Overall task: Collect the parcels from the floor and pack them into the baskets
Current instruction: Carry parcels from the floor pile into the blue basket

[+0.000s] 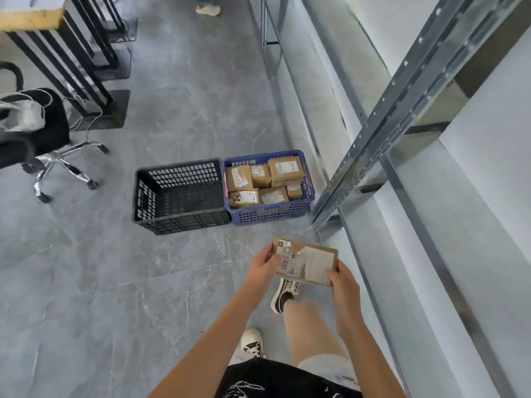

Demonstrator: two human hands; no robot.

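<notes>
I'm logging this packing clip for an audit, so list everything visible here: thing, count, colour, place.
blue basket: 1, blue, on the floor by the shelving, beside the black one
black basket: 1, black, left of the blue basket, no parcels seen inside
packed parcels: about six, brown with white labels, in the blue basket
held parcel: 1, brown, white labels, above the floor near the baskets
metal shelving: 1, grey, along the right
office chair: 1, black, chrome base, far left
table: 1, black frame, top left
other person's shoe: 1, pale, top edge
left hand: 1, fingers grip the held parcel's left end
right hand: 1, fingers grip its right end
</notes>
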